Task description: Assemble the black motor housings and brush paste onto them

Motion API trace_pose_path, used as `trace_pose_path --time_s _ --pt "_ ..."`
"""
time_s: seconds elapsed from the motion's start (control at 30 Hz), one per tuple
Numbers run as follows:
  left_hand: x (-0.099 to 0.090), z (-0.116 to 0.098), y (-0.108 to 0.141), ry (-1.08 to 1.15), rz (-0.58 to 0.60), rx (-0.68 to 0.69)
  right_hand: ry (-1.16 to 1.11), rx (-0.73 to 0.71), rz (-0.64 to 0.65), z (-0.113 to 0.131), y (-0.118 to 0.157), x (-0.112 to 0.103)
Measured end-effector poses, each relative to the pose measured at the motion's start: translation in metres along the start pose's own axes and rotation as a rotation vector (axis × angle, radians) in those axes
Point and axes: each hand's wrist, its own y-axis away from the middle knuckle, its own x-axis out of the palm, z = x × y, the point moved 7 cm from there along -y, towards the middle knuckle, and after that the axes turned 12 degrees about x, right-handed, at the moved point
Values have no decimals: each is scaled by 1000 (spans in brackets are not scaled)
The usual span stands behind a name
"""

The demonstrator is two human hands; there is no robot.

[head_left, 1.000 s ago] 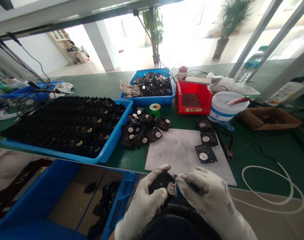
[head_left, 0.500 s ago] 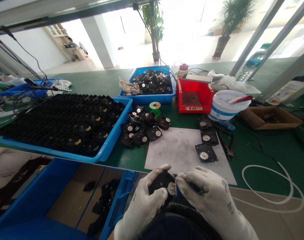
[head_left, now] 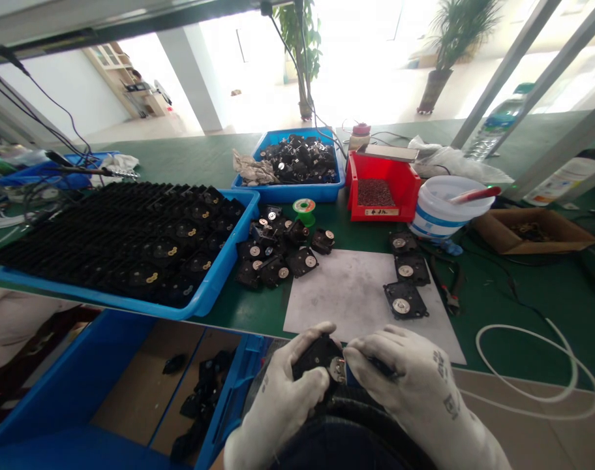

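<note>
My left hand (head_left: 278, 398), in a white glove, is shut around a flat black plastic module (head_left: 317, 356) with a round metal hub (head_left: 337, 369) on its face. My right hand (head_left: 410, 385), also gloved, grips a small tool with a blue and black handle (head_left: 378, 367), and the tool's end is pressed close against the hub. The hands nearly touch, and the gloves hide most of the module. Beyond my fingertips lies a grey sheet (head_left: 356, 294), with several similar modules (head_left: 402, 277) along its right side.
A loose heap of modules (head_left: 273, 251) sits beyond my hands, next to a blue tray packed with black units (head_left: 229, 254). Further back are a blue bin (head_left: 288, 194), red bin (head_left: 383, 212), white bucket (head_left: 437, 222), cardboard box (head_left: 532, 238) and pliers (head_left: 447, 294).
The whole scene has drifted slightly as my head moved. My hands keep the same hold on the module and tool, with only a small shift.
</note>
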Motion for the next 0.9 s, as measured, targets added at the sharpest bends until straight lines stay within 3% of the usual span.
trace_pose_path --time_s 0.47,0.9 --pt "8 -5 -10 119 13 -68 4 39 63 -9 -5 6" --pt "12 -8 -23 50 20 -50 -40 81 72 -18 -12 -4"
